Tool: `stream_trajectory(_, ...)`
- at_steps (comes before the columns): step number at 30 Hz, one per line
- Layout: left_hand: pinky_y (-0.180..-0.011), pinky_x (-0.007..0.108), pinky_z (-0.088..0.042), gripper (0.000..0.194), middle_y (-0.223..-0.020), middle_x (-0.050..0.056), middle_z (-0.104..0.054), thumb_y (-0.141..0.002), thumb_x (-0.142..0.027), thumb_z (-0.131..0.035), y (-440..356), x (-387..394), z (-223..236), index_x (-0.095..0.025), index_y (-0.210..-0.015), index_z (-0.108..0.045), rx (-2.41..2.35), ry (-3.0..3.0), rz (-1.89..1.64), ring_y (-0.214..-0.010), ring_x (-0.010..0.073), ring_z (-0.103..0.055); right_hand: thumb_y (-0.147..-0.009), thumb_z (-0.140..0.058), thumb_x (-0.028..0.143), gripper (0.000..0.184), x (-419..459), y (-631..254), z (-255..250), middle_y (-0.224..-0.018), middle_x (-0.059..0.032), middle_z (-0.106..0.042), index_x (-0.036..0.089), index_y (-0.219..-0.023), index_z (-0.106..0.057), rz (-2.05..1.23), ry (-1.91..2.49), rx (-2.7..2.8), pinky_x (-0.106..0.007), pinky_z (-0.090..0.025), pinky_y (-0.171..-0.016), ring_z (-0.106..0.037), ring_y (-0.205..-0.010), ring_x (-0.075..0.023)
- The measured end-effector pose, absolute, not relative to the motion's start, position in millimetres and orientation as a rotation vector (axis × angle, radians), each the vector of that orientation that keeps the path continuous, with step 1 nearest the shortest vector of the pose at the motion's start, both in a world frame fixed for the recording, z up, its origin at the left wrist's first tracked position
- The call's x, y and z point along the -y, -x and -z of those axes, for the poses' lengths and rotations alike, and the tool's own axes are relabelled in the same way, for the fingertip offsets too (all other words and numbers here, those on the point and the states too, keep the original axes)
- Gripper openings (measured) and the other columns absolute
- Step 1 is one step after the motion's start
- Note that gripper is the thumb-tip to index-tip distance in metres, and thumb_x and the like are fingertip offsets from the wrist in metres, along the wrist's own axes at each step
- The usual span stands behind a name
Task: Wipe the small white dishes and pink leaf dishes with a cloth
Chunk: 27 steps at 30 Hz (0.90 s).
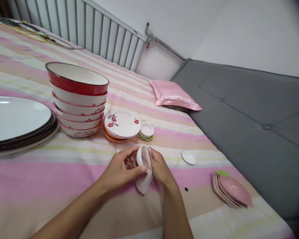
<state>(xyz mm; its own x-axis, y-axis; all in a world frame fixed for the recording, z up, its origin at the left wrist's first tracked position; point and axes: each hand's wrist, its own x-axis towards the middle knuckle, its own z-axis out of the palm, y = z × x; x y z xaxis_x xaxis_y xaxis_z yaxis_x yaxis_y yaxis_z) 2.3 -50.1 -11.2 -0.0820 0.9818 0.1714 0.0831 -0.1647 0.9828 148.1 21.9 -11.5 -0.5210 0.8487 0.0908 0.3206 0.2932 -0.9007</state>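
Observation:
My left hand (126, 166) grips a small white dish (139, 156) by its side, thumb across the front and fingers curled behind. A pale pink cloth (145, 177) is bunched in my right hand (160, 166) and pressed into the dish, its loose end hanging below. The dish is tilted on edge, with much of its inside hidden by the cloth. Just beyond my hands, small white dishes (147, 130) are stacked on a green leaf-shaped dish (149, 137). Right of my hands lies a white spoon-like dish (188, 157).
Left stand a tall stack of red-and-white bowls (81, 113) and large dark-rimmed plates (20, 119). Flowered plates (123, 124) sit beside the bowls. Pink leaf-shaped dishes (235, 189) are at right, near a small black piece (186, 189). A pink pillow (174, 94) rests against the grey headboard (249, 109).

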Motion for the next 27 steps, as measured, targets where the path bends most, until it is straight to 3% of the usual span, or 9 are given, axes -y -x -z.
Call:
stream_trajectory(7, -0.075, 0.034, -0.05, 0.06, -0.104, 0.012, -0.065, -0.069, -0.043, -0.068, 0, 49, 9, -0.011, -0.119, -0.055, -1.169, -1.24, -1.313, -0.09, 0.0253, -0.06, -0.09, -0.037, 0.035, 0.028, -20, -148, 4, -0.076, 0.0006, -0.057, 0.018, -0.079, -0.055, -1.123, 1.05, 2.123, -0.023, -0.037, -0.062, -0.048, -0.068, -0.0128)
stream_trajectory(17, -0.086, 0.036, -0.047, 0.054, -0.109, 0.011, -0.065, -0.074, -0.036, -0.066, -4, 50, 5, -0.015, -0.122, -0.055, -0.893, -0.997, -1.359, -0.1, 0.026, -0.059, -0.088, -0.039, 0.039, 0.028, -31, -158, 7, -0.081, -0.002, -0.063, 0.019, -0.089, -0.058, -1.032, 1.107, 1.862, -0.025, -0.041, -0.068, -0.054, -0.075, -0.0161)
stream_trajectory(21, -0.076, 0.031, -0.046, 0.055, -0.102, 0.01, -0.066, -0.077, -0.035, -0.064, -3, 52, 6, -0.015, -0.127, -0.05, -0.887, -0.907, -1.373, -0.086, 0.0207, -0.06, -0.082, -0.048, 0.04, 0.033, -41, -166, 14, -0.105, -0.0083, -0.062, 0.019, -0.106, -0.055, -0.78, 1.309, 1.543, -0.03, -0.042, -0.077, -0.055, -0.094, -0.0206)
stream_trajectory(24, -0.076, 0.03, -0.045, 0.057, -0.103, 0.01, -0.065, -0.077, -0.032, -0.065, -4, 52, 8, -0.017, -0.129, -0.048, -0.87, -0.884, -1.395, -0.089, 0.0205, -0.058, -0.077, -0.055, 0.035, 0.039, -41, -169, 9, -0.119, -0.0098, -0.055, 0.019, -0.112, -0.052, -0.509, 1.369, 1.388, -0.032, -0.04, -0.084, -0.05, -0.105, -0.0218)
stream_trajectory(27, -0.082, 0.032, -0.045, 0.058, -0.115, 0.011, -0.062, -0.075, -0.03, -0.068, -6, 51, 8, -0.019, -0.128, -0.049, -0.844, -0.856, -1.4, -0.101, 0.0235, -0.056, -0.079, -0.053, 0.039, 0.026, -35, -167, 1, -0.095, -0.007, -0.062, 0.019, -0.094, -0.058, -0.469, 1.328, 1.377, -0.029, -0.042, -0.071, -0.055, -0.082, -0.0185)
